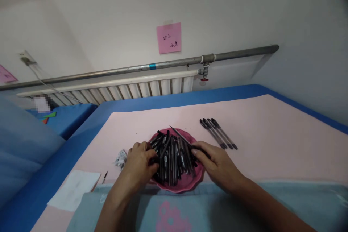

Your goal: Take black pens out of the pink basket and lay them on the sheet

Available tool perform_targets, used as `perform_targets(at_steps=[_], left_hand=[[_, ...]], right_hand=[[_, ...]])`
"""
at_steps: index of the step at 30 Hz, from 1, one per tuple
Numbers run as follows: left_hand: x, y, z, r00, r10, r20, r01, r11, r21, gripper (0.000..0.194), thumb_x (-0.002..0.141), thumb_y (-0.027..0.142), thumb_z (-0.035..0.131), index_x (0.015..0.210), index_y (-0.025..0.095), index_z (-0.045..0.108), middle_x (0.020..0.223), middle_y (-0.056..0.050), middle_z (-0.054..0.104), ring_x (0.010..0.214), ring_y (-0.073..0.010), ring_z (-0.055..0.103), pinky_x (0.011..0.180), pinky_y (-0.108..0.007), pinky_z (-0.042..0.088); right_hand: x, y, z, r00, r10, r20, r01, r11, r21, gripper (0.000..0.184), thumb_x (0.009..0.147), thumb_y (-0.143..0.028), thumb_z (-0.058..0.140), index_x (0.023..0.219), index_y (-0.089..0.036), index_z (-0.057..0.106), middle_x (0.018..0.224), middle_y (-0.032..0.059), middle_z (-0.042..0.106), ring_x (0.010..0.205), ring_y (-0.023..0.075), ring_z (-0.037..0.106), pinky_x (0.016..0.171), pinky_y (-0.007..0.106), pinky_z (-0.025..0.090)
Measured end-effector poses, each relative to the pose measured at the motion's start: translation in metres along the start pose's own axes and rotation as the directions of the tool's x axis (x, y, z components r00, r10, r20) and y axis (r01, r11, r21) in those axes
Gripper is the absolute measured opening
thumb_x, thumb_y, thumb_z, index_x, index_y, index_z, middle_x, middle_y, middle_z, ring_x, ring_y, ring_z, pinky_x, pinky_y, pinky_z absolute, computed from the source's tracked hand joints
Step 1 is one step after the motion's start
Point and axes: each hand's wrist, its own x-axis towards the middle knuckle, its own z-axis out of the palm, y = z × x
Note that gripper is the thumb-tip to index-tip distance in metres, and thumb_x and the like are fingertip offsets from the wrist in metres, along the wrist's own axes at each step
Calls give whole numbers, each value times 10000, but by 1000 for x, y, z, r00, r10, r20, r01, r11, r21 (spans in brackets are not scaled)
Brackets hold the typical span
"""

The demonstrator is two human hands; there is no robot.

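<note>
A pink scalloped plate (187, 185) holds a heap of black pen parts (171, 159), dark caps and clear-barrelled pens mixed together. My right hand (214, 161), at the plate's right side, pinches an uncapped pen (182, 136); its thin tip points up and left over the heap. At the left rim is my left hand (140, 165), its fingers curled in among the dark caps. What those fingers grip, if anything, is hidden. To the right of the plate several capped pens (219, 133) lie side by side.
Left of the plate are a crumpled paper (121, 158), a white sheet (74, 188) and a small dark pen piece (105, 177). The pink table cover (277, 134) lies over a blue surface. Behind stand a radiator (144, 88) and a pipe (114, 74) with a red-handled valve.
</note>
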Motion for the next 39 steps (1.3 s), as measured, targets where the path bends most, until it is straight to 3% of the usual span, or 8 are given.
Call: perform_targets(at_steps=[14,17,20,22,25,27,29,39], left_hand=[[2,16,8,992,-82,93,57,967,247,266,626,228,537,859,221,665,1081,-102,534,1006,-297,416,797,-437,337],[3,14,8,993,-82,81,68,984,162,222,612,186,537,802,210,650,1014,-86,551,976,-280,433,793,-417,348],[2,9,4,997,-68,-45,61,988,-143,149,635,143,514,734,202,608,865,-46,578,882,-225,485,777,-369,373],[1,5,1,985,-135,-110,63,866,-497,87,679,186,525,739,196,588,773,-19,587,794,-185,521,732,-327,402],[0,2,-5,955,-287,-80,43,400,-915,158,674,276,611,797,180,587,742,1,619,713,-146,568,676,-283,445],[1,1,-9,932,-363,-16,28,117,-993,243,620,268,680,820,164,588,759,-10,646,702,-145,604,677,-280,475],[2,2,-11,914,-403,40,27,-38,-999,291,580,232,721,824,146,589,768,-31,664,699,-158,632,676,-286,501],[2,7,-9,933,-351,78,44,-102,-994,275,563,186,742,792,123,602,715,-26,664,610,-130,637,599,-226,519]], right_hand=[[0,4,0,1000,4,18,-4,1000,4,210,838,-273,409,863,-184,597,737,16,624,686,150,571,628,262,434],[0,4,-1,1000,0,15,0,1000,-13,203,838,-265,413,861,-183,598,731,16,622,676,147,569,619,260,435],[-2,1,-2,998,-54,16,55,997,-47,196,850,-249,411,878,-185,595,737,17,622,682,143,571,630,258,440],[-3,-3,-3,993,-120,7,120,990,-70,198,858,-234,410,919,-185,591,784,30,629,722,146,579,663,262,447],[-7,-8,-3,977,-209,27,211,972,-100,208,861,-216,410,974,-191,582,869,48,641,790,154,590,700,262,458],[-9,-9,-2,966,-244,79,253,959,-126,216,866,-209,400,989,-196,578,877,48,645,796,156,593,697,262,464],[-10,-8,0,959,-261,112,276,948,-157,224,869,-206,395,1000,-194,576,877,47,647,791,157,595,699,269,468],[-10,-7,1,960,-248,126,269,946,-184,233,874,-204,391,1026,-186,568,895,50,645,791,159,597,702,291,473]])
